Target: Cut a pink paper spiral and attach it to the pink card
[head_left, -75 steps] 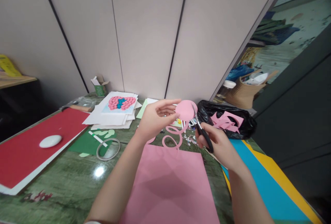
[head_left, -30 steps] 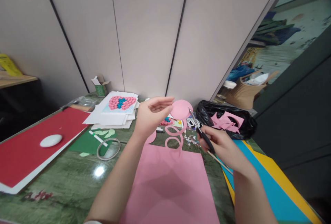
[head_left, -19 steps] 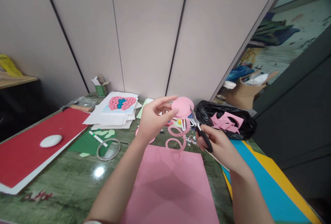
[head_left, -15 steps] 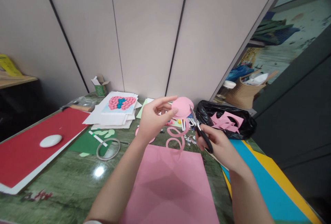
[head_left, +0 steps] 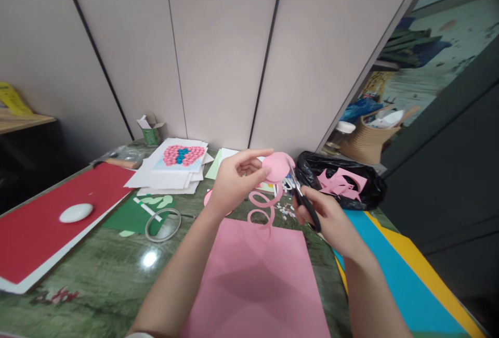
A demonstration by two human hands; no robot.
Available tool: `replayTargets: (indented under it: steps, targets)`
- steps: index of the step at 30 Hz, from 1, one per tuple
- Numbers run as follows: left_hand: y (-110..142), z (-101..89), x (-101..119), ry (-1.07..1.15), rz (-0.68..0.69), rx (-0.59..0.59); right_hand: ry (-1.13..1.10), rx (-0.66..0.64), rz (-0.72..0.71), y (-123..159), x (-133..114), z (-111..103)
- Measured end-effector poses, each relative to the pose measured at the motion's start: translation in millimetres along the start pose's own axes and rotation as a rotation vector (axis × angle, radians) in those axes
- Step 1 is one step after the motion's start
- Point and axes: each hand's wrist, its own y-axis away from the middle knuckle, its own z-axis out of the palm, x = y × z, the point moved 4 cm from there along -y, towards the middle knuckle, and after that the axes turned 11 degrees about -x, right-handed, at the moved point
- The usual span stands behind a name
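Note:
Between the thumb and fingers of my left hand [head_left: 239, 179] is a pink paper disc [head_left: 276, 167], raised above the table. A curled pink paper strip [head_left: 262, 203] hangs from the disc in a spiral. My right hand [head_left: 325, 218] grips black-handled scissors [head_left: 302, 197], fingers wrapped round the handles. The scissor blades meet the disc's right edge. Under both hands lies a large pink paper sheet [head_left: 259, 281]. Part of another pink round piece [head_left: 208, 198] shows behind my left wrist.
A black plastic bag [head_left: 312, 164] holds pink paper scraps [head_left: 343, 184] at right, above blue [head_left: 393, 275] and yellow sheets. To the left are a tape roll [head_left: 163, 225], green paper [head_left: 120, 216], a red sheet [head_left: 35, 218] with a white oval object [head_left: 76, 212], and stacked white papers [head_left: 142, 171].
The disc has turned and shifted slightly right and down with my left hand. The hanging spiral has swung a little left. The scissors remain at the disc's edge.

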Motion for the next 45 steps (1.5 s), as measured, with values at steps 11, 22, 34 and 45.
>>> replayTargets:
  steps: [11, 22, 34, 45]
  targets:
    - [1.6, -3.6, 4.4, 0.052, -0.016, -0.025, 0.021, -0.047, -0.011, 2.7, -0.3, -0.3]
    - [2.3, -7.0, 1.8, 0.059, -0.023, -0.065, 0.0, -0.108, 0.029, 4.8, 2.2, -2.9]
    - [-0.3, -1.3, 0.7, 0.106, -0.021, 0.003, -0.042, -0.063, -0.021, 1.9, 1.8, -3.6]
    - [-3.7, 0.6, -7.5, 0.153, -0.007, 0.152, -0.102, -0.022, -0.016, -5.2, 5.4, 5.1]
